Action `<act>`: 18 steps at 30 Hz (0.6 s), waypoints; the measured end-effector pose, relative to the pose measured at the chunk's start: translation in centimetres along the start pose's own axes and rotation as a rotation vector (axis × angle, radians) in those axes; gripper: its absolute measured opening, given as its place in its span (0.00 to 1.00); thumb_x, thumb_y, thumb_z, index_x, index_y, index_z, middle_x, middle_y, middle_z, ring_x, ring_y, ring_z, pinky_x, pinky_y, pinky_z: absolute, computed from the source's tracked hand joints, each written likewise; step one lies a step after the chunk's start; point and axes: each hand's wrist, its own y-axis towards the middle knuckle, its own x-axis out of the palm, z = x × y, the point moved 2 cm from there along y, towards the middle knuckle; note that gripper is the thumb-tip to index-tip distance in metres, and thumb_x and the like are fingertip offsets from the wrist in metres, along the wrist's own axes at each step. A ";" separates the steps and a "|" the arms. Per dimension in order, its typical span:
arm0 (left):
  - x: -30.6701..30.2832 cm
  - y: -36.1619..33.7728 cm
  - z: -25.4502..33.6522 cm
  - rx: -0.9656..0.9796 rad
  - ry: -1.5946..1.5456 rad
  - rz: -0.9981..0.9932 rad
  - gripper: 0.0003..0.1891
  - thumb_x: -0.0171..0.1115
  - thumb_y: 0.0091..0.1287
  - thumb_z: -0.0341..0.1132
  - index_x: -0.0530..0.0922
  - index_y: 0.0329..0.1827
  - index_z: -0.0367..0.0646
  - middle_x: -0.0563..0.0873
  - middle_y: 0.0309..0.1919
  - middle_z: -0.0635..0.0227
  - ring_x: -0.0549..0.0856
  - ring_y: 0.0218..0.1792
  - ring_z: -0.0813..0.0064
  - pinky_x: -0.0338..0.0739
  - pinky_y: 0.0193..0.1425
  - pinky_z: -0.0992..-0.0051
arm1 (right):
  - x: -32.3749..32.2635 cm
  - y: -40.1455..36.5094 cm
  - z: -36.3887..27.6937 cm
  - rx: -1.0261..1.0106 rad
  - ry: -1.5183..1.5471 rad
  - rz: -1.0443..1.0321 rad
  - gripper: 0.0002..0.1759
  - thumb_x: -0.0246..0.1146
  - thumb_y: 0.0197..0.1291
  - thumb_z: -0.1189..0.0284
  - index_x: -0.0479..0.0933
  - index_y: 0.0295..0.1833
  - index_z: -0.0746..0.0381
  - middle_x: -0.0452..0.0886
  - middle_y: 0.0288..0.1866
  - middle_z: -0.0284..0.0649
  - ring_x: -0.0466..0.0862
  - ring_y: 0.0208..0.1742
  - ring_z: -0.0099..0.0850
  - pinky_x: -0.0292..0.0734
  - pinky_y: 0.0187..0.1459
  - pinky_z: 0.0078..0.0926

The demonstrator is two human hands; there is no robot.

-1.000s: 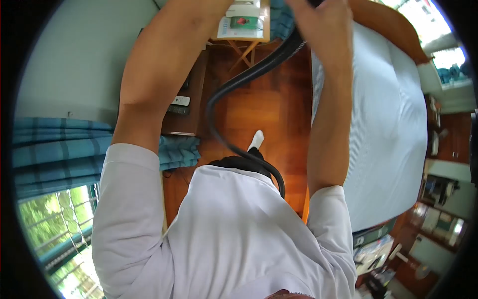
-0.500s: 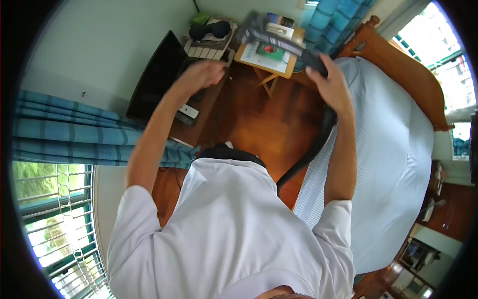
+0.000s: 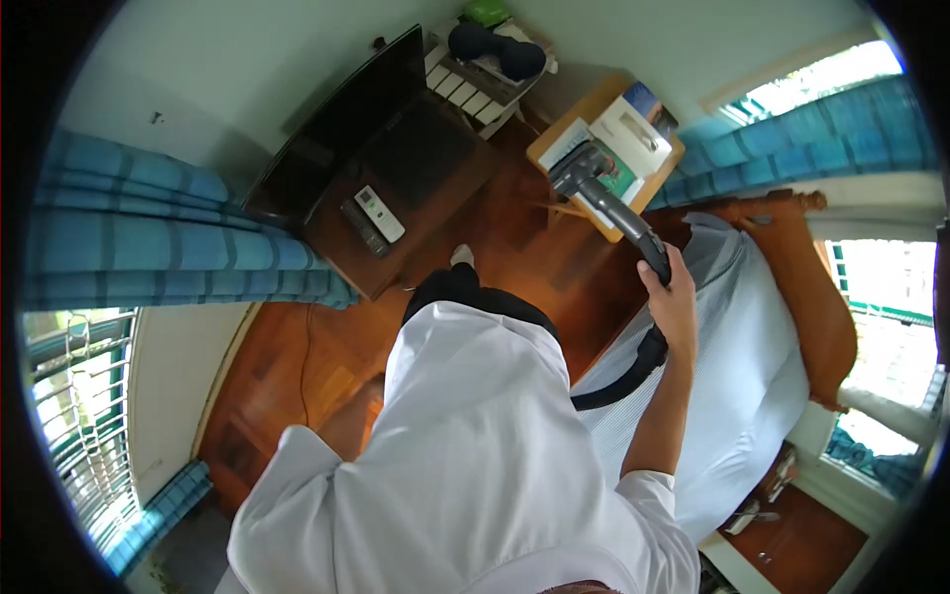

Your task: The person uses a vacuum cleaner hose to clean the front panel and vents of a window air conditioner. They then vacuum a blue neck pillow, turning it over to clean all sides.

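Head view, looking steeply down over the white shirt (image 3: 475,445).

Containers:
- Small wooden side table (image 3: 554,134) carries a white box (image 3: 630,127) and a book with a green cover (image 3: 621,180), which lie next to each other.
- White slatted rack (image 3: 465,84) against the wall holds a dark rounded item (image 3: 495,48). A green item (image 3: 487,10) sits at its far edge.
- Dark TV stand (image 3: 426,163) bears a white remote (image 3: 379,213) and a dark remote (image 3: 361,230), side by side.

Vacuum wand (image 3: 618,213): long axis is diagonal in frame. The nozzle end (image 3: 577,173) points up-left, over the near edge of the side table. The handle end sits in the right hand (image 3: 675,302), beside the bed (image 3: 742,396). The black hose (image 3: 633,371) leaves below the fist and curves down-left, out of sight behind the shirt.

Hands:
- Right hand is closed in a full fist around the wand handle, arm raised.
- Left arm (image 3: 348,421) hangs at the side, foreshortened. I cannot make out its hand or tell its grip.
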 end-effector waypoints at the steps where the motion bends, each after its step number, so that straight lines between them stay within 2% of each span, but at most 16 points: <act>1: 0.9 -0.5 0.7 -0.037 -0.076 0.009 0.42 0.78 0.53 0.57 0.79 0.64 0.34 0.84 0.62 0.41 0.85 0.64 0.54 0.83 0.61 0.56 | -0.5 1.4 -0.8 0.095 0.040 -0.018 0.23 0.69 0.70 0.63 0.77 0.66 0.60 0.83 0.37 0.45 0.84 0.39 0.40 0.77 0.46 0.36; 2: 1.6 -0.9 1.4 -0.062 -0.148 0.010 0.42 0.78 0.53 0.57 0.79 0.64 0.34 0.84 0.62 0.41 0.85 0.63 0.54 0.83 0.61 0.56 | -0.8 2.4 -1.4 0.193 0.082 -0.034 0.23 0.68 0.71 0.63 0.77 0.65 0.61 0.82 0.35 0.41 0.82 0.38 0.33 0.77 0.45 0.33; 3: 1.9 -1.1 2.4 -0.079 -0.204 0.013 0.42 0.78 0.53 0.56 0.79 0.64 0.34 0.84 0.62 0.41 0.85 0.63 0.54 0.82 0.61 0.56 | -1.0 4.1 -1.5 0.080 0.096 0.001 0.23 0.68 0.72 0.62 0.77 0.65 0.64 0.80 0.33 0.35 0.77 0.35 0.27 0.75 0.41 0.29; 4: 2.1 -1.0 3.3 -0.094 -0.256 0.018 0.42 0.78 0.53 0.56 0.79 0.64 0.34 0.84 0.62 0.41 0.85 0.63 0.54 0.82 0.61 0.56 | -1.6 5.8 -1.9 0.076 0.082 -0.008 0.23 0.68 0.72 0.62 0.77 0.65 0.64 0.80 0.33 0.35 0.77 0.35 0.27 0.75 0.41 0.29; 6: 2.0 -0.6 4.9 -0.111 -0.349 0.030 0.41 0.77 0.54 0.56 0.79 0.64 0.34 0.84 0.62 0.41 0.85 0.63 0.54 0.82 0.61 0.56 | -2.7 9.1 -3.8 -0.009 0.046 -0.007 0.23 0.68 0.72 0.62 0.78 0.64 0.65 0.77 0.30 0.32 0.75 0.27 0.23 0.72 0.33 0.25; 7: 1.9 -0.3 5.6 -0.115 -0.393 0.036 0.41 0.77 0.54 0.56 0.79 0.64 0.33 0.84 0.62 0.41 0.85 0.63 0.54 0.82 0.61 0.56 | -3.4 10.0 -6.9 0.102 0.093 -0.014 0.22 0.68 0.73 0.61 0.78 0.62 0.65 0.74 0.27 0.29 0.71 0.20 0.19 0.66 0.23 0.21; 10: 1.7 1.0 7.3 -0.118 -0.502 0.060 0.41 0.77 0.54 0.55 0.79 0.64 0.33 0.84 0.62 0.41 0.85 0.63 0.53 0.82 0.61 0.56 | -4.9 15.0 -9.5 0.070 0.089 -0.055 0.21 0.69 0.73 0.60 0.79 0.61 0.63 0.72 0.25 0.27 0.69 0.17 0.16 0.62 0.18 0.19; 13: 1.9 1.6 8.7 -0.134 -0.602 0.078 0.40 0.77 0.55 0.54 0.79 0.64 0.33 0.84 0.63 0.41 0.85 0.63 0.53 0.82 0.61 0.56 | -6.0 19.5 -12.6 0.060 0.096 -0.016 0.21 0.69 0.73 0.57 0.79 0.60 0.61 0.71 0.23 0.27 0.70 0.18 0.17 0.65 0.19 0.20; 16: 3.0 1.6 9.8 -0.177 -0.702 0.098 0.40 0.77 0.55 0.54 0.79 0.64 0.33 0.84 0.63 0.41 0.85 0.62 0.53 0.82 0.61 0.56 | -7.5 24.3 -14.8 0.050 0.054 0.083 0.17 0.70 0.72 0.57 0.79 0.52 0.58 0.73 0.24 0.28 0.70 0.17 0.17 0.65 0.19 0.18; 18: 4.3 1.0 10.5 -0.218 -0.765 0.112 0.39 0.76 0.55 0.53 0.79 0.64 0.33 0.84 0.63 0.41 0.86 0.62 0.52 0.82 0.61 0.56 | -8.7 27.9 -16.0 0.005 0.140 0.058 0.16 0.69 0.73 0.57 0.79 0.50 0.57 0.72 0.24 0.28 0.70 0.17 0.16 0.65 0.19 0.18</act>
